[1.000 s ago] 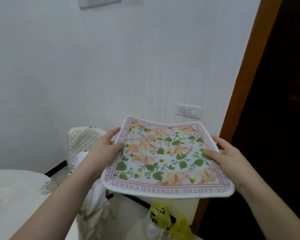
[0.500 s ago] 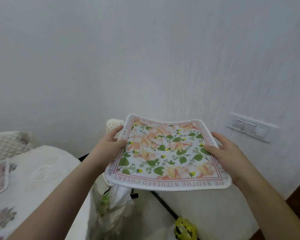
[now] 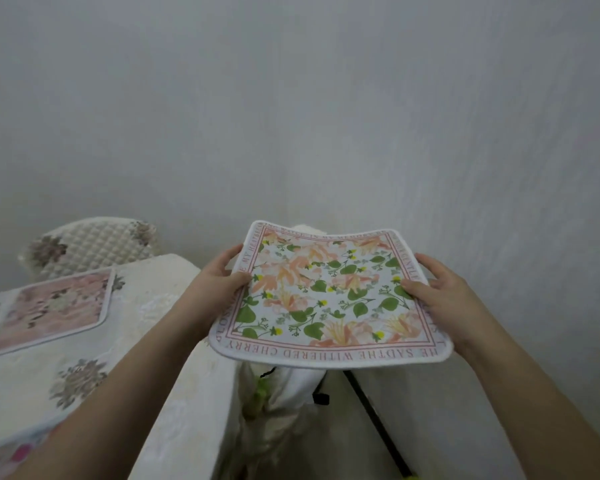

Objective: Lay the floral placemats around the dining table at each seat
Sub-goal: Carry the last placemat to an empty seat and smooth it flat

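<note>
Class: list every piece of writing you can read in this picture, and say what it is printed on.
"HE SADTHE WITHERED CHERRY": near border of the white floral placemat with pink lettering, upside down to the camera.
"IN MY MEMORY": its far border, faint.
"MY HEART": left border, partly read.
Right border: mostly hidden or unclear.
Pink placemat: no readable text.

Plain white wall point(image 3: 291, 116), quilted chair back point(image 3: 94, 245), white bag point(image 3: 291, 386) below

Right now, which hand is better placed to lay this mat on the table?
Left hand: it holds the green-leaf floral placemat on the side nearest the cream-clothed table; the right hand is farther.
</note>
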### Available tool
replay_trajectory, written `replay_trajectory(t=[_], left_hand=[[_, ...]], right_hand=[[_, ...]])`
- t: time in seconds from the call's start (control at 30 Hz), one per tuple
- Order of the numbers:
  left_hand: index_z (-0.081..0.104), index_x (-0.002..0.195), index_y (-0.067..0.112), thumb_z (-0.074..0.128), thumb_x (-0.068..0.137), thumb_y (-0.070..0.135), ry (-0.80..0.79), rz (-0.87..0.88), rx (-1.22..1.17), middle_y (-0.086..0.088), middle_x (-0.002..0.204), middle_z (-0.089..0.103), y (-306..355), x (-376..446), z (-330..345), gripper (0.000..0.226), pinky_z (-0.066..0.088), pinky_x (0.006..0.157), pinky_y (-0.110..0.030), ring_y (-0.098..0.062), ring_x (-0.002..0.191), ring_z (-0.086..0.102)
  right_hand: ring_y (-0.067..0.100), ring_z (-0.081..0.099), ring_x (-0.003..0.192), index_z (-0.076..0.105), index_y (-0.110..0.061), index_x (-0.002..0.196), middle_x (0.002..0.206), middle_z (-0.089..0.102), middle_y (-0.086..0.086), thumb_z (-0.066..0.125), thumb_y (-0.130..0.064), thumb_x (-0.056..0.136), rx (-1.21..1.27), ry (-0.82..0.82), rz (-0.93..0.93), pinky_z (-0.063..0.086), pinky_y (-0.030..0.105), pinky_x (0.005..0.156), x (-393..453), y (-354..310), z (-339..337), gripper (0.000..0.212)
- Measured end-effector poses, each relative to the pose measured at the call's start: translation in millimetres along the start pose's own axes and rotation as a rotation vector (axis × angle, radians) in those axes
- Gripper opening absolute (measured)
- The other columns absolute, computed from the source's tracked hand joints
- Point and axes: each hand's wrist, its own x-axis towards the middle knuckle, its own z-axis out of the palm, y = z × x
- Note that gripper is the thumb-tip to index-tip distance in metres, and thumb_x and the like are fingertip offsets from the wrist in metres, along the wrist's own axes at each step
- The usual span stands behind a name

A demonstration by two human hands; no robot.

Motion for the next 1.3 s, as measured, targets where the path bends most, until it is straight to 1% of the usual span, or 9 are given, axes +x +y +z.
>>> replay_trajectory(t=[0.13,0.2,0.33,0.47,0.63,0.8,0.97,1.13,1.3], left_hand=[[0.041,0.146,0.033,0.053,0.098,0.005,0.031,-0.006,-0.035,-0.008,0.093,0.077,-15,35,-31,0.057,0.06,0.07,-0.05,-0.035,0.08,0.075],[0.042,0.146,0.031,0.053,0.098,0.004,0.062,-0.013,-0.06,-0.009,0.094,0.077,-20,52,-46,0.056,0.061,0.068,-0.047,-0.035,0.08,0.075],[0.049,0.138,0.035,0.054,0.097,0.006,0.129,-0.029,-0.064,-0.013,0.097,0.075,-29,82,-73,0.05,0.059,0.075,-0.055,-0.035,0.08,0.075],[0.046,0.138,0.038,0.053,0.098,0.006,0.179,-0.048,-0.069,-0.006,0.092,0.077,-35,102,-95,0.052,0.061,0.066,-0.046,-0.033,0.078,0.075],[0.041,0.142,0.042,0.053,0.1,0.009,0.246,-0.074,-0.121,-0.011,0.099,0.076,-52,128,-119,0.055,0.058,0.076,-0.057,-0.036,0.085,0.074],[0.042,0.139,0.04,0.055,0.099,0.006,0.341,-0.13,-0.161,-0.011,0.098,0.076,-74,161,-131,0.054,0.059,0.075,-0.056,-0.036,0.085,0.074],[0.04,0.141,0.038,0.053,0.099,0.004,0.489,-0.185,-0.19,-0.008,0.098,0.077,-90,191,-131,0.055,0.059,0.074,-0.055,-0.035,0.084,0.074],[0.036,0.144,0.035,0.056,0.099,0.007,0.623,-0.289,-0.206,-0.007,0.098,0.077,-113,201,-134,0.057,0.058,0.078,-0.057,-0.033,0.086,0.074],[0.049,0.134,0.02,0.058,0.098,0.01,0.733,-0.395,-0.251,-0.011,0.1,0.076,-143,178,-137,0.038,0.059,0.079,-0.054,-0.032,0.088,0.074]], right_hand=[[0.031,0.074,0.073,0.047,-0.032,0.136,0.085,0.077,0.006,0.062,-0.013,0.094,-0.078,-0.066,-0.004,0.059,0.047,0.067,48,-5,44,0.048],[0.029,0.075,0.071,0.046,-0.032,0.137,0.083,0.077,0.004,0.062,-0.014,0.095,-0.098,-0.098,-0.005,0.059,0.041,0.06,69,-9,63,0.049],[0.026,0.074,0.068,0.045,-0.03,0.14,0.082,0.076,0.005,0.061,-0.015,0.095,-0.121,-0.132,-0.012,0.057,0.033,0.051,106,-14,97,0.05],[0.026,0.075,0.071,0.043,-0.03,0.143,0.095,0.075,0.007,0.063,-0.015,0.094,-0.136,-0.191,-0.012,0.059,0.037,0.057,142,-13,131,0.055],[0.025,0.075,0.076,0.036,-0.031,0.146,0.106,0.073,0.007,0.064,-0.016,0.093,-0.152,-0.272,-0.023,0.061,0.048,0.068,193,-3,167,0.062],[0.024,0.075,0.075,0.046,-0.031,0.137,0.097,0.075,0.002,0.063,-0.015,0.094,-0.168,-0.395,-0.028,0.06,0.044,0.065,254,11,201,0.049],[0.024,0.075,0.078,0.053,-0.028,0.127,0.097,0.076,0.002,0.064,-0.015,0.093,-0.202,-0.552,0.017,0.061,0.049,0.07,323,24,239,0.038],[0.017,0.075,0.079,0.06,-0.024,0.118,0.096,0.076,-0.003,0.061,-0.013,0.095,-0.239,-0.709,0.027,0.061,0.04,0.069,368,28,278,0.026],[0.019,0.075,0.077,0.058,-0.02,0.116,0.098,0.074,0.002,0.063,-0.015,0.094,-0.332,-0.845,0.054,0.061,0.046,0.073,390,45,331,0.024]])
